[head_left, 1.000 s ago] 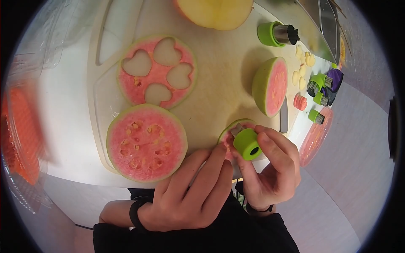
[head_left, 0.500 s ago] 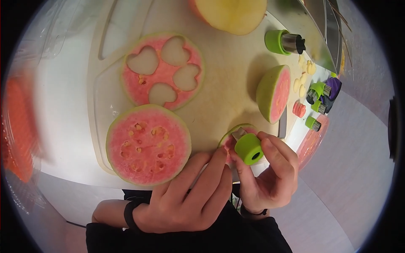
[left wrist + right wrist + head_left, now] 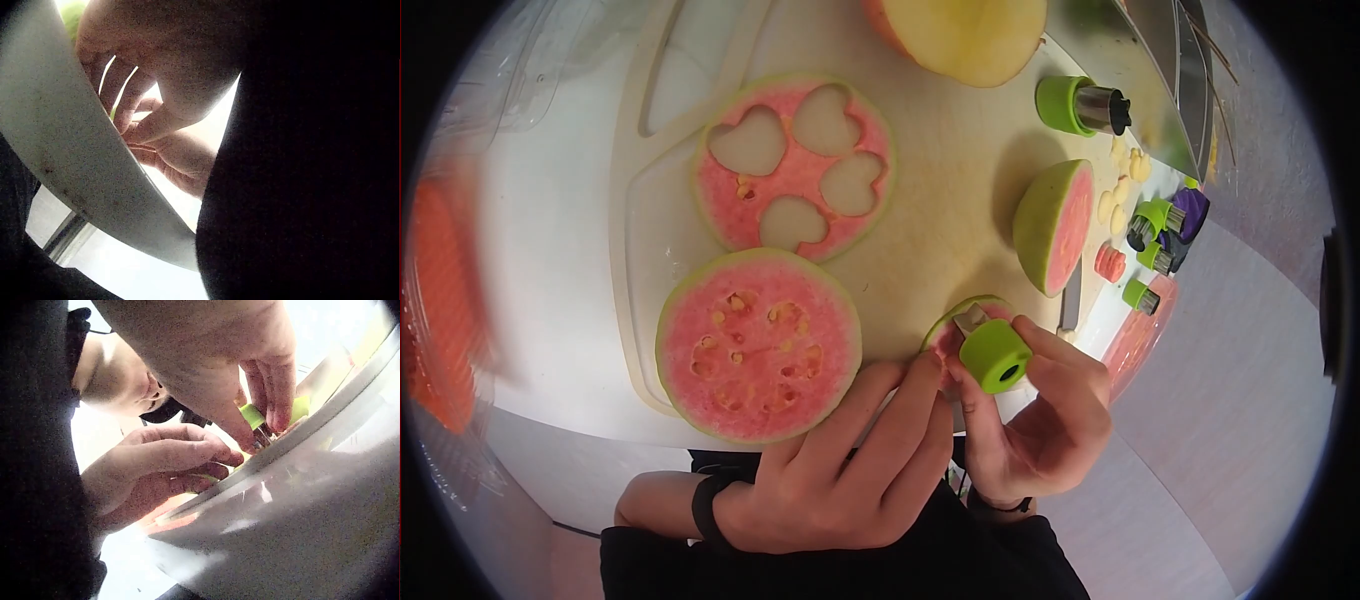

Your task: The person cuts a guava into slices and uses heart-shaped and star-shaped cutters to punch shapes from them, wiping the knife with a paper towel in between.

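In the head view my right hand (image 3: 1050, 430) pinches the green grip of a small cutter (image 3: 992, 352) between thumb and fingers. Its metal end stands on a small pink fruit slice (image 3: 945, 337) with thin green rind, at the board's near edge. My left hand (image 3: 840, 470) lies with long, nearly straight fingers, tips at that slice's left side. Beside its knuckles is a large round pink slice (image 3: 760, 345) with pale seeds. Behind that one lies another slice (image 3: 795, 175) with several heart-shaped holes. Both hands also show in the right wrist view; the cutter (image 3: 252, 416) is partly hidden there.
On the cutting board (image 3: 920, 215) stand a halved fruit (image 3: 1055, 228), a larger green cutter (image 3: 1065, 105) and a cut apple (image 3: 965, 35). Pale cut-outs (image 3: 1118, 195), pink cut-outs (image 3: 1110, 263) and several small cutters (image 3: 1142, 297) lie at right. A clear package with orange contents (image 3: 445, 300) is at left.
The head view has shifted, so the board's contents sit slightly right and lower. The right hand still pinches the cutter on the small slice, and the left hand stays beside it.
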`<state>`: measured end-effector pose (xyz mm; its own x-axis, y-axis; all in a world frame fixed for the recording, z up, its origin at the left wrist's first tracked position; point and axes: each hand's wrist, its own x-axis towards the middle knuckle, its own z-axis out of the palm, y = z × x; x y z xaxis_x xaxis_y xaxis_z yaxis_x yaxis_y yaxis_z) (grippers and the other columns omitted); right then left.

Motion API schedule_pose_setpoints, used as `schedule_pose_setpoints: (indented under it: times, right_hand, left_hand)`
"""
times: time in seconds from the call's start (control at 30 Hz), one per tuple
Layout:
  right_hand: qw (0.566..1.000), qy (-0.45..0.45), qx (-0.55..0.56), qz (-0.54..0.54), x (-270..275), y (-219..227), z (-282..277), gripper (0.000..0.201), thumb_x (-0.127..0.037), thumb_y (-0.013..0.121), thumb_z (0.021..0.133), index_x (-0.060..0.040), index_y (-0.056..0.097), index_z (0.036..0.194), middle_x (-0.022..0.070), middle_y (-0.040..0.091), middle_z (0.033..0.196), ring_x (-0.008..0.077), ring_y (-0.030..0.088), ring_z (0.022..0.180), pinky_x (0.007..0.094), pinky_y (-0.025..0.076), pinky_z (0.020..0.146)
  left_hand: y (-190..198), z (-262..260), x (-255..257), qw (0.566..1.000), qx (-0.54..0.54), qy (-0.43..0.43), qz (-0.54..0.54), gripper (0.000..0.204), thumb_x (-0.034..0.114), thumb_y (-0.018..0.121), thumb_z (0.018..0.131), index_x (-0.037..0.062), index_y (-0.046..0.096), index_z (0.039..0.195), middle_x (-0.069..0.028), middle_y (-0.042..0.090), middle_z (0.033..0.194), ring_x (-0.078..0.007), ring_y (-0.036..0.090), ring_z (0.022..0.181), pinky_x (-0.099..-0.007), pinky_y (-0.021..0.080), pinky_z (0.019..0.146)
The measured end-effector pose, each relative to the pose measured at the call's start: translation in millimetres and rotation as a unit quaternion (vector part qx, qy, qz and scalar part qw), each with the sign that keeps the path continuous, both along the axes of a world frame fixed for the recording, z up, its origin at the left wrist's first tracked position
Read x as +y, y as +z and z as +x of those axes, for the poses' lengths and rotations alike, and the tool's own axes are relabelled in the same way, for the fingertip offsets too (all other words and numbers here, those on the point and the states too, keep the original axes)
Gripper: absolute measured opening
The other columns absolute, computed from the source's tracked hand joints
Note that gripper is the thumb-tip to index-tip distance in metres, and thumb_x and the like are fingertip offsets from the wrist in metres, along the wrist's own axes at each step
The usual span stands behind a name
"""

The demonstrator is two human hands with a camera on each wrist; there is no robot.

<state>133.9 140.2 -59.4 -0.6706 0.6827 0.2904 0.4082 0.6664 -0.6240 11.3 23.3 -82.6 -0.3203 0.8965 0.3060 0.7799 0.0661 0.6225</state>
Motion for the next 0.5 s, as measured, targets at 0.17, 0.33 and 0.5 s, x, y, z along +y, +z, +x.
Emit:
schedule_pose_setpoints:
  times: [0.17, 0.33, 0.5]
  right_hand:
    - [0.998, 0.029, -0.024, 0.044, 4.5, 1.3, 0.8, 0.034, 0.006, 0.088, 0.085, 0.0041, 0.069, 0.113, 0.0269, 0.071, 0.116, 0.0356, 0.08, 0.094, 0.0379, 0.068, 0.076]
    - [0.99, 0.061, -0.069, 0.11, 10.2, 3.4, 7.3, 0.046, 0.001, 0.093, 0.081, 0.0056, 0.064, 0.116, 0.0308, 0.072, 0.12, 0.0363, 0.08, 0.094, 0.0407, 0.066, 0.081]
    - [0.991, 0.056, -0.065, 0.107, 8.0, 6.0, 4.3, 0.039, 0.005, 0.091, 0.08, 0.0041, 0.067, 0.111, 0.0271, 0.073, 0.118, 0.0366, 0.08, 0.093, 0.0397, 0.068, 0.079]
  left_hand:
    - [-0.7, 0.2, 1.0, 1.0, 0.001, -0.005, 0.001, 0.011, 0.008, 0.073, 0.089, 0.0027, 0.073, 0.098, -0.0113, 0.077, 0.117, -0.0253, 0.07, 0.094, -0.0318, 0.058, 0.078]
    - [-2.2, 1.7, 0.6, 1.0, -0.008, 0.0, 0.01, 0.011, 0.009, 0.073, 0.089, 0.0026, 0.073, 0.099, -0.0115, 0.077, 0.116, -0.0256, 0.07, 0.092, -0.0322, 0.058, 0.077]
    - [-1.5, 2.5, 2.0, 1.0, 0.001, 0.007, 0.009, 0.01, 0.008, 0.074, 0.089, 0.003, 0.072, 0.098, -0.0107, 0.077, 0.114, -0.0253, 0.071, 0.091, -0.0319, 0.058, 0.075]
